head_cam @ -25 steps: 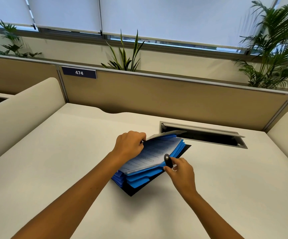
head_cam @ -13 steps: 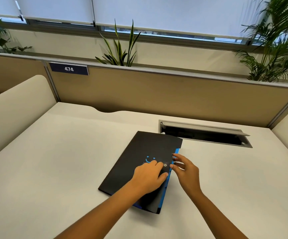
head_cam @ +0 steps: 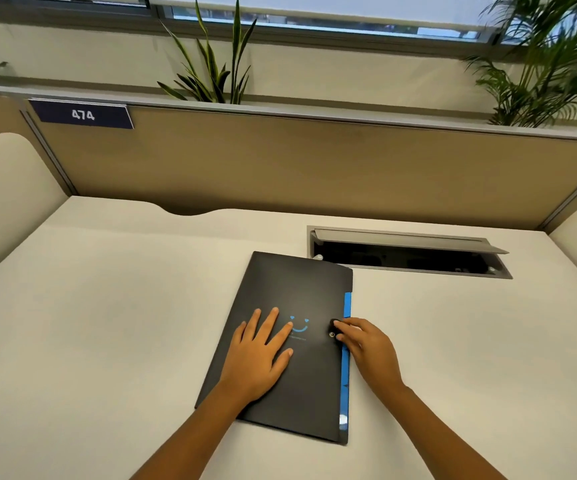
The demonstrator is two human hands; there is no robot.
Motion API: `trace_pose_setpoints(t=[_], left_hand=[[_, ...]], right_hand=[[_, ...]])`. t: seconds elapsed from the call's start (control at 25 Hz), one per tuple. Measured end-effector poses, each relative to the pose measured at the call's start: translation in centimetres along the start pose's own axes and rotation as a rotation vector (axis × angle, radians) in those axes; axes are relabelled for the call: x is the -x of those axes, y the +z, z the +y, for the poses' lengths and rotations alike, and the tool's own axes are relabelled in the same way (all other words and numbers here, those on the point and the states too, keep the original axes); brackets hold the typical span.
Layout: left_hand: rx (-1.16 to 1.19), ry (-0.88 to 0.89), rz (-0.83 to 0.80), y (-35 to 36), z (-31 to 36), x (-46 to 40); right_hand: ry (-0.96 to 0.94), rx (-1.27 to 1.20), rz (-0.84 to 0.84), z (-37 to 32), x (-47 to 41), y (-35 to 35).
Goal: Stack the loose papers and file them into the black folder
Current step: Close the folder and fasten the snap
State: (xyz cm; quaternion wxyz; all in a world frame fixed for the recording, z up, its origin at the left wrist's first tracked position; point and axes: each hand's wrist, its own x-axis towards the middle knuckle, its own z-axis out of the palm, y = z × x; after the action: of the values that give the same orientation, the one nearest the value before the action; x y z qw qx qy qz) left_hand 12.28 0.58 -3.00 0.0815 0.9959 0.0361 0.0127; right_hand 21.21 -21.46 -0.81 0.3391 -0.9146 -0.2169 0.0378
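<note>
The black folder (head_cam: 294, 289) lies closed and flat on the white desk, a blue smile printed on its cover. Blue inner dividers (head_cam: 346, 368) show as a thin strip along its right edge. No papers are visible; the cover hides whatever is inside. My left hand (head_cam: 257, 355) rests palm down on the cover with fingers spread. My right hand (head_cam: 366, 344) is at the folder's right edge, fingertips on the small black snap tab (head_cam: 334, 329).
An open cable tray (head_cam: 404, 254) is cut into the white desk (head_cam: 107, 323) just behind the folder's far right corner. Beige partition panels (head_cam: 314, 168) wall the desk at the back and sides, with a "474" label (head_cam: 83, 115). Plants stand behind the partition.
The folder was open with papers and blue dividers showing; the cover has been folded shut. My left hand moved onto the cover, and my right hand brought the snap tab over the edge.
</note>
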Motion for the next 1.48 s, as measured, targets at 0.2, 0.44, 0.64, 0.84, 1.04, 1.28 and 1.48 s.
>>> trace_pose_setpoints(t=[0.2, 0.44, 0.64, 0.84, 1.04, 1.28, 1.48], left_hand=[[-0.022, -0.009, 0.065, 0.3, 0.1, 0.0], [-0.011, -0.014, 0.049, 0.3, 0.2, -0.1], [-0.005, -0.025, 0.034, 0.5, 0.2, -0.1], [-0.01, -0.014, 0.036, 0.2, 0.2, 0.0], [0.045, -0.303, 0.119, -0.4, 0.2, 0.8], [0.189, -0.572, 0.12, -1.4, 0.4, 2.7], [0.524, -0.84, 0.191, -4.3, -1.8, 2.2]], right_hand=[[-0.082, 0.144, -0.028, 0.4, 1.0, 1.6], [-0.198, 0.266, 0.006, 0.6, 1.3, 2.1], [-0.245, 0.364, 0.024, 0.1, 1.5, 2.5], [-0.131, 0.27, -0.066, 0.5, 1.4, 3.0], [0.03, -0.039, 0.072, -1.0, 2.7, 2.2], [0.242, -0.316, 0.193, -4.3, 5.3, 2.6], [0.454, -0.51, 0.146, -6.1, 4.3, 2.3]])
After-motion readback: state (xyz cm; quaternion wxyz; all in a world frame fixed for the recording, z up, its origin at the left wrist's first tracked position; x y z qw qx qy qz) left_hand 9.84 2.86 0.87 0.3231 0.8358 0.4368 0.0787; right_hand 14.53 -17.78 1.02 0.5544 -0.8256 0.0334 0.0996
